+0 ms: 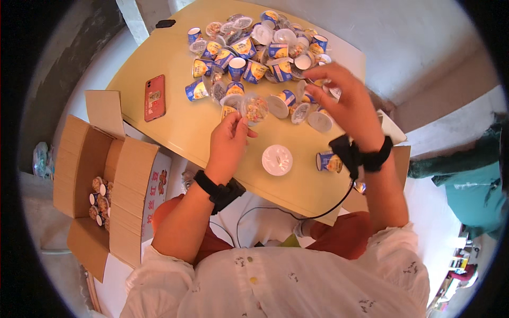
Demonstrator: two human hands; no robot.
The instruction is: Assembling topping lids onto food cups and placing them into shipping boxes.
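Between the thumb and fingers of my left hand (228, 146) is a small clear plastic tub of mixed cereal pieces (254, 109). My right hand (344, 98) hovers at the right of the pile, thumb and fingers apart, with nothing visible in its grasp. The pile is made of small blue-and-yellow printed cups (243, 47) and clear tubs, tumbled together at the far side of the table. Closer to me, a round white lidded cup (277, 160) rests on the tabletop. By my right wrist lies one blue printed cup (328, 161) on its side.
A red phone (155, 98) lies on the yellow table (185, 132) at the left. An open cardboard box (132, 196) with several filled cups stands beside it. Another carton (395, 156) is partly visible at the right. A black cable (339, 205) runs from my right wrist.
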